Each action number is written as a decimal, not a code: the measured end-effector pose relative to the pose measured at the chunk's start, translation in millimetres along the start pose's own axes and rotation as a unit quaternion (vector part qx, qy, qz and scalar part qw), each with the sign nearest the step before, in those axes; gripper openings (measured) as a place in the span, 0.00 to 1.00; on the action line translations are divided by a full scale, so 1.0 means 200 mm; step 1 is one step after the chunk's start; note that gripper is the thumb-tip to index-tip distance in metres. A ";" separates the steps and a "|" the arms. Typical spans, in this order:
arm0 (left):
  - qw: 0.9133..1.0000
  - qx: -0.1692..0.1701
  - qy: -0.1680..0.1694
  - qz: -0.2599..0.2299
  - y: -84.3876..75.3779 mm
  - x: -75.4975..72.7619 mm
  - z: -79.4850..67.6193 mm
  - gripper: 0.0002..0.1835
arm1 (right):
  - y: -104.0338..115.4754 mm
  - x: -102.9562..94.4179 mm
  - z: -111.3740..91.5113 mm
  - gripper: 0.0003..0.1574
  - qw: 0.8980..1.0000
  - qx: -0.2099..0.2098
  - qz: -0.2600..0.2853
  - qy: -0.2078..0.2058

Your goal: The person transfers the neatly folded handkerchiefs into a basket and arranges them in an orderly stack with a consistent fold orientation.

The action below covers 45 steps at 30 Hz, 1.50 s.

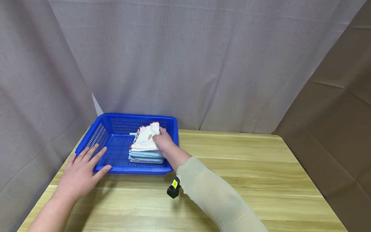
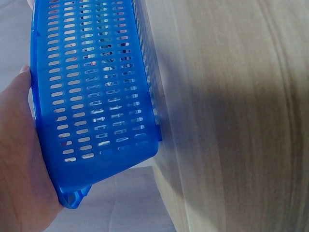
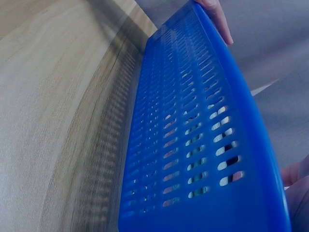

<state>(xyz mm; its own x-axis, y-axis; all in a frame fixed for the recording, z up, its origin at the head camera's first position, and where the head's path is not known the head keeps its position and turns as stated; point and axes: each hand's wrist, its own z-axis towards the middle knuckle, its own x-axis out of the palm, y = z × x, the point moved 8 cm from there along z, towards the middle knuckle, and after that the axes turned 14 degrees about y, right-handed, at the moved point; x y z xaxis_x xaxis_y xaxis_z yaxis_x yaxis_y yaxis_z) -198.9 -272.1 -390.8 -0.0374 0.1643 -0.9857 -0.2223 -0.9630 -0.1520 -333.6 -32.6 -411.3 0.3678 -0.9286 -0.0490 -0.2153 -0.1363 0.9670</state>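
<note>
A blue plastic basket [image 1: 136, 169] with slotted walls stands at the back left of the table. In its right half lies a stack of folded cloths, light blue ones [image 1: 146, 155] beneath a white one with a dark red edge. My right hand [image 1: 166, 143] reaches over the basket's front right and holds the white cloth [image 1: 143, 141] by its right side, thumb on top; the fingers underneath are hidden. My left hand [image 1: 79, 172] rests on the front left corner of the basket, fingers spread over the rim. In the left wrist view that hand [image 2: 21, 154] lies along the rim.
The wooden table [image 1: 246, 180] extends to the right of the basket. A grey curtain [image 1: 197, 64] hangs behind it, and a brown cloth [image 1: 330, 112] covers the right side. A small black device [image 1: 174, 190] is at my right wrist.
</note>
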 end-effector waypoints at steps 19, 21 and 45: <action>1.000 -0.003 0.006 0.000 0.00 0.00 0.00 0.38 | 0.07 0.01 -0.05 0.53 0.988 -0.015 -0.145 -0.055; 1.000 -0.004 0.006 -0.001 0.00 0.00 0.00 0.38 | 0.08 0.02 -0.05 0.53 0.985 -0.014 -0.162 -0.055; 1.000 -0.002 0.006 0.001 -0.01 -0.01 0.01 0.39 | 0.12 -0.02 -0.12 0.50 0.987 -0.041 -0.143 -0.068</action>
<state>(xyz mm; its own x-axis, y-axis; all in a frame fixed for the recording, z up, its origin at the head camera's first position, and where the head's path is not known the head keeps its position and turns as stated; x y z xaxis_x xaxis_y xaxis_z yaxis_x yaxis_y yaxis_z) -199.6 -270.6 -388.4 -0.0264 0.1602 -0.9867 -0.2184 -0.9641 -0.1507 -318.1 -24.7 -381.4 0.2772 -0.8947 -0.3503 -0.0436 -0.3759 0.9256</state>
